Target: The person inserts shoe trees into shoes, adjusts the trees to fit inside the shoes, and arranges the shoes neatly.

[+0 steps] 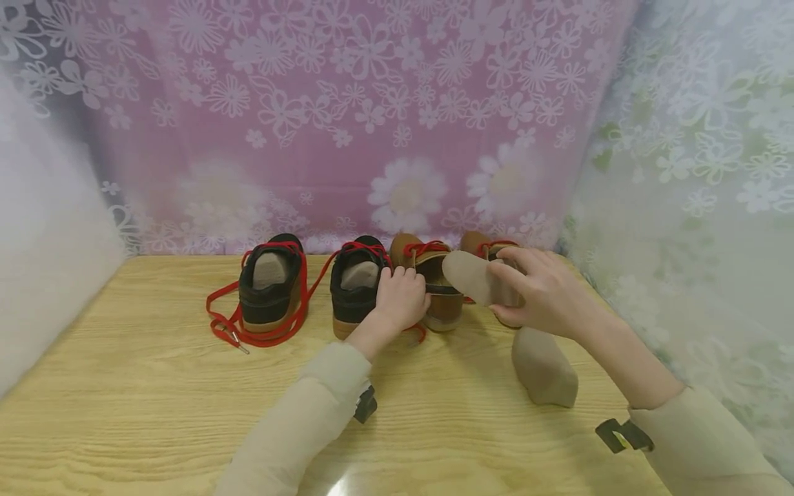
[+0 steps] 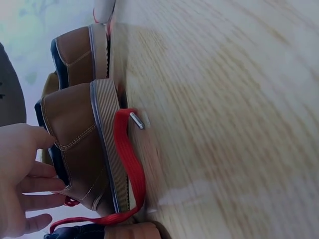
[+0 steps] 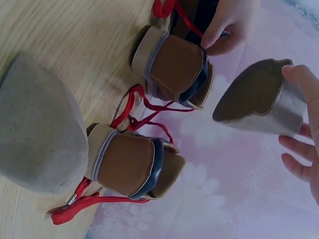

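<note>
Two brown shoes with red laces stand side by side, heels toward me. My left hand (image 1: 403, 297) is at the collar of the left brown shoe (image 1: 444, 308), its thumb on the heel and its fingers along the side, gripping the edge. My right hand (image 1: 548, 293) holds a grey molded shoe insert (image 1: 466, 275) between thumb and fingers. The insert is raised above the brown shoes; its hollow side shows in the right wrist view. Partly hidden behind that hand is the right brown shoe (image 3: 127, 162). A second grey insert (image 1: 544, 370) lies on the table in front of it.
To the left, a pair of black shoes (image 1: 268, 310) with red laces stands on the wooden table (image 1: 155, 386), a grey insert (image 1: 271, 271) inside each. Long loose laces (image 1: 217, 303) trail beside them. Flowered cloth (image 1: 347, 138) hangs behind the shoes and at the right.
</note>
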Motion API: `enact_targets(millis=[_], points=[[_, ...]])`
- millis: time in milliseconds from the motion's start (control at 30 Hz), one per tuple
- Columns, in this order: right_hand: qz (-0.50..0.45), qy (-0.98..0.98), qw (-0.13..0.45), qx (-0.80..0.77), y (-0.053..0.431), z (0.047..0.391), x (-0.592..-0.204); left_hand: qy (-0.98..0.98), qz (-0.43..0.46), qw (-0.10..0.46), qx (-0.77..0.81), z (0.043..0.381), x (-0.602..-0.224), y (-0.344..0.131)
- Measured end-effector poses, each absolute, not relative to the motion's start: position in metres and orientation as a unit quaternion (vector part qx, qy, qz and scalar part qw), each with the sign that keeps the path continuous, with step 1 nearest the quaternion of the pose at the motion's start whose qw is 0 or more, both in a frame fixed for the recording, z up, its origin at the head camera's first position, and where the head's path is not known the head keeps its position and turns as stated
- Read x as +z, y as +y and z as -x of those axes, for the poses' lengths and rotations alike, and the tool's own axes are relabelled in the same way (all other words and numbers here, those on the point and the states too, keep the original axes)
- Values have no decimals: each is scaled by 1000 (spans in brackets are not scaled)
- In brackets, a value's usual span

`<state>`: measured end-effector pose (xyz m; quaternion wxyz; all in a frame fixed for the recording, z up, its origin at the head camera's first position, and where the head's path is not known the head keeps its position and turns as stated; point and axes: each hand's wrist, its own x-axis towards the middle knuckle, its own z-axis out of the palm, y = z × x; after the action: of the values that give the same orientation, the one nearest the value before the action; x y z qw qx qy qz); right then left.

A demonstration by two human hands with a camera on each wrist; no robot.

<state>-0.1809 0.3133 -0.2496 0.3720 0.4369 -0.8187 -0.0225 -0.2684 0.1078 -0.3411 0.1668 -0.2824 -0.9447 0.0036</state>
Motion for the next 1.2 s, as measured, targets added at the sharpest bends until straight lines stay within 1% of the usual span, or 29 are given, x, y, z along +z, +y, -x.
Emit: enact_targets(millis=[200,367,567,700,900,1200], points=[[-479,-806,348,-9,317,192,-249,-942,286,175,-1,268,-342,107],[-512,-795,325,-1,319,200,-252,-943,285,172,-6,268,-343,106],[-528,-798,292,-10,319,211,-254,-940,287,183,-17,267,-344,105],[-536,-792,291,-15,317,219,-257,-937,289,197,-16,266,-346,104],[-525,-799,293,-32,316,226,-260,-933,291,214,-13,266,-347,103],[-518,-803,292,-33,317,230,-263,-930,299,213,-9,267,-346,102]])
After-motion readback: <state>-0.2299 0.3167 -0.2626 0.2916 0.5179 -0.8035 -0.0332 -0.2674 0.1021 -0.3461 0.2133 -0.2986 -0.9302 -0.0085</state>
